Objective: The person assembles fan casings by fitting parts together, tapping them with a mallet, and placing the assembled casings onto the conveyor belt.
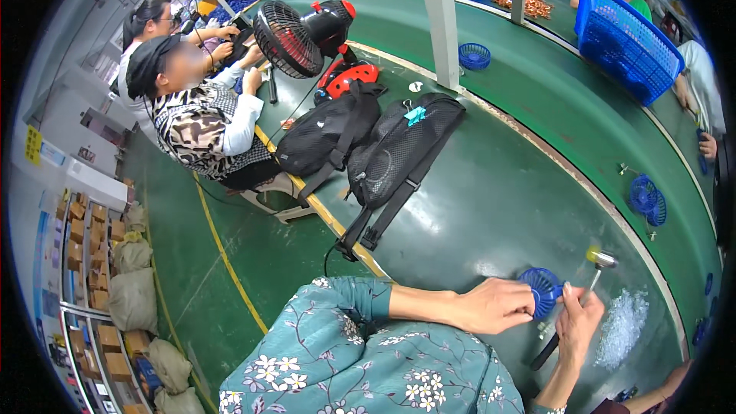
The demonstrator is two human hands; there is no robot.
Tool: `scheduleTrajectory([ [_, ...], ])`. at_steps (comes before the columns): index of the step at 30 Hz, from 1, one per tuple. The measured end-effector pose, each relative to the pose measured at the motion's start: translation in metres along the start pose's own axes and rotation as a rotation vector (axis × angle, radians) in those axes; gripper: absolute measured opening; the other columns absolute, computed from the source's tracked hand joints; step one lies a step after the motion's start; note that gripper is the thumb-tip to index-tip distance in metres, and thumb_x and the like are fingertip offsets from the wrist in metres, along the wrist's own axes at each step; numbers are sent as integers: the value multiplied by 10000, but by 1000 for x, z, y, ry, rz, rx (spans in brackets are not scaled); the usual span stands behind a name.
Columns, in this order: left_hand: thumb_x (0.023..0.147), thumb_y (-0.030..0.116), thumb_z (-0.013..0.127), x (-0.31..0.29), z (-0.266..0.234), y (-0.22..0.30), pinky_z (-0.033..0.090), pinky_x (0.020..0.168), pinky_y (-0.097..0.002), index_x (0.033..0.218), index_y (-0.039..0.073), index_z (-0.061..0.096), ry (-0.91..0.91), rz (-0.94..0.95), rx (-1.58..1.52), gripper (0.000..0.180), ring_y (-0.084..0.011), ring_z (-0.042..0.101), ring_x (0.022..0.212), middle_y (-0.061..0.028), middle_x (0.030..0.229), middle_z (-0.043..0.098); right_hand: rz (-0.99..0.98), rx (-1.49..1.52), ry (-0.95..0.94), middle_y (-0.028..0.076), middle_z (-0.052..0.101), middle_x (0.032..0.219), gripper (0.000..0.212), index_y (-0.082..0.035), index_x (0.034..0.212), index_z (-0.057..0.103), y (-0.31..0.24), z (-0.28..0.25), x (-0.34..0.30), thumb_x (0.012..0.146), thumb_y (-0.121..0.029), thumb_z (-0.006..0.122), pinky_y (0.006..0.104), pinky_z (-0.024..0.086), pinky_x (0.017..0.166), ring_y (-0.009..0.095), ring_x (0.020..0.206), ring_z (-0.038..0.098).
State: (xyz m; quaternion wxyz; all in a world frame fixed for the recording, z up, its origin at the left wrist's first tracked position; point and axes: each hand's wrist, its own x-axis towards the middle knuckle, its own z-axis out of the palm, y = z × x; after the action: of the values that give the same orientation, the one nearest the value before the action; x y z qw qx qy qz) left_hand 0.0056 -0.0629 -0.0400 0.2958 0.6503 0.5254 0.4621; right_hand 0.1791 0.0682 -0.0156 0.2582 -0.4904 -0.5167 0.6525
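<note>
A blue round mini-fan housing with a ribbed cage [539, 282] is gripped at its left rim by my left hand [498, 305], the fingers closed on it. My right hand [579, 320] is closed around a small hammer, whose metal head with a yellow face [602, 258] points away from me. The hammer's dark grip [545, 353] sticks out below that hand. My right thumb and fingertips also touch the short blue stem of the housing. Right of this hand lies a heap of small clear pieces [623, 328] on the green tabletop [491, 207].
Two black bags [399, 149] and a red-black fan [299, 38] stand to the far left. Beyond a raised edge runs a green conveyor belt [552, 115] carrying blue fan housings [646, 198]. A blue basket [629, 42] sits across it. Other people work around the table.
</note>
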Motion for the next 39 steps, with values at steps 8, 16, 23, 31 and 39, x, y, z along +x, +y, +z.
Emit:
scheduleTrajectory([
  [8, 764, 143, 622, 4, 11, -19, 439, 864, -462, 1136, 53, 638, 26, 195, 629, 382, -300, 508, 1202, -111, 1191, 572, -172, -851, 106, 178, 586, 574, 374, 49, 744, 669, 20, 2, 27, 859, -304, 718, 396, 421, 525, 224, 503, 536],
  [16, 744, 121, 741, 8, 15, -22, 471, 864, -431, 1102, 76, 676, 38, 223, 638, 367, -294, 551, 1164, -94, 1165, 615, -353, -517, 257, 66, 623, 771, 321, 15, 1237, 602, 2, -17, -32, 953, -133, 604, 277, 448, 601, 104, 677, 551],
  [23, 751, 146, 746, 9, 13, -16, 467, 856, -430, 1119, 117, 677, -9, 216, 705, 376, -287, 535, 1174, -70, 1213, 599, -287, -807, 144, 245, 635, 819, 228, 24, 1107, 600, 35, -20, -38, 965, -148, 555, 470, 489, 635, 449, 768, 628],
  [31, 739, 95, 740, 13, -12, -4, 425, 770, -384, 950, 73, 668, 87, 173, 429, 223, -250, 599, 923, -45, 972, 633, -208, -688, 679, 197, 572, 627, 232, 30, 819, 586, 34, -87, 8, 896, -180, 646, 440, 441, 582, 340, 571, 568],
  [39, 743, 79, 733, 14, -9, -7, 442, 730, -378, 938, 56, 657, 150, 162, 419, 211, -266, 606, 900, -78, 1000, 628, -315, -1034, 703, 236, 604, 836, 108, 9, 909, 622, 44, -97, 21, 880, -95, 619, 495, 448, 669, 427, 770, 587],
])
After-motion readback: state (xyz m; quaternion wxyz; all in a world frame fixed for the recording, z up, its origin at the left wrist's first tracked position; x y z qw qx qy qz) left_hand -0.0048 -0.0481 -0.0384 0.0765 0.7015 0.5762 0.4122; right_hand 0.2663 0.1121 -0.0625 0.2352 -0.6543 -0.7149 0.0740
